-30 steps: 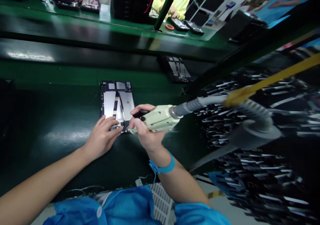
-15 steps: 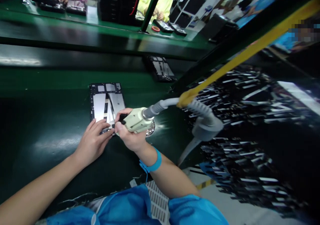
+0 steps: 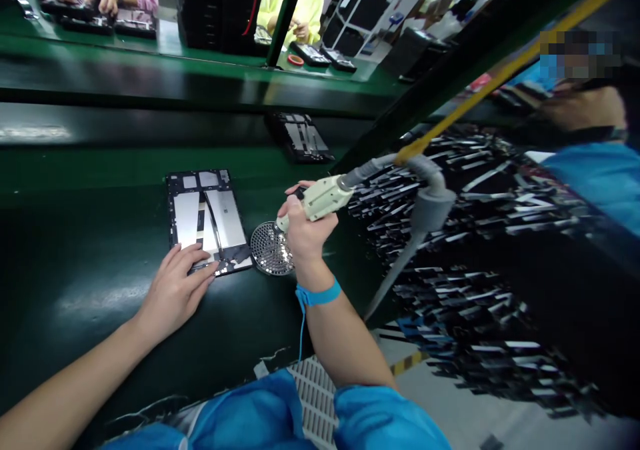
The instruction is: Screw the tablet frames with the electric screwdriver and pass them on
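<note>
Head view: green bench (image 3: 90, 170), tablet chassis (image 3: 207, 220), screw dish (image 3: 270, 249).

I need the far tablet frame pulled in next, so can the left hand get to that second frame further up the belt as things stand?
Probably yes. The left hand rests flat on the near frame, holding nothing, and the belt between it and the second frame looks bare.

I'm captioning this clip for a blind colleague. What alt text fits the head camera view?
A person's right hand holds a corded electric screwdriver over a round perforated screw dish, while the left hand rests on the near edge of an opened tablet lying on a dark green workbench. Other workers sit at benches behind.
</note>
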`<state>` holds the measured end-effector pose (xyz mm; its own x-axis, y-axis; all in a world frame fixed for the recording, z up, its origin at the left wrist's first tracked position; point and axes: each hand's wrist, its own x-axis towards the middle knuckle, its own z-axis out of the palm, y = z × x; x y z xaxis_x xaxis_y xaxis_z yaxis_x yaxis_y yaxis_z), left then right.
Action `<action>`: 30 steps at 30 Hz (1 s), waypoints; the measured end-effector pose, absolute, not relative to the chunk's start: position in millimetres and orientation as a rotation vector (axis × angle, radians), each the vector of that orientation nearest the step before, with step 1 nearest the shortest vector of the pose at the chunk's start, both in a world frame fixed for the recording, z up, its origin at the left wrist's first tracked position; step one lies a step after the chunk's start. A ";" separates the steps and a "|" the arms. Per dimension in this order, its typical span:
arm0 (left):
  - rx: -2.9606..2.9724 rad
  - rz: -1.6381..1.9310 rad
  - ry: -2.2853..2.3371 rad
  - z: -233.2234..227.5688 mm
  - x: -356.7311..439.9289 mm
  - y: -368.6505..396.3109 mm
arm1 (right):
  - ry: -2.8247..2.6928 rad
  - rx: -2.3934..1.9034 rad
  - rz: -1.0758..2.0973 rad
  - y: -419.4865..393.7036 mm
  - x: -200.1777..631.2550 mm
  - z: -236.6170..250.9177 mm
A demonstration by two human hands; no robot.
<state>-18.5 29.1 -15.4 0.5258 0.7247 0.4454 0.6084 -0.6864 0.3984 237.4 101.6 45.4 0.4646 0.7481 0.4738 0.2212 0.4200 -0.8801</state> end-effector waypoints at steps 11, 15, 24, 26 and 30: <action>2.569 0.844 1.151 -13.9 -19.7 29.0 | -1.058 -1.137 0.453 111.2 240.1 29.0; 2.581 0.856 1.149 -14.9 -19.6 28.8 | -1.058 -1.142 0.467 112.2 241.2 25.7; 2.523 0.910 1.153 -14.3 -14.0 29.3 | -1.026 -1.075 0.432 106.6 236.2 44.6; 2.493 0.930 1.159 -14.1 -12.2 29.7 | -1.020 -1.010 0.468 97.0 224.6 54.6; 2.459 0.940 1.153 -14.4 -12.0 31.3 | -1.093 -0.858 0.700 70.7 187.6 65.1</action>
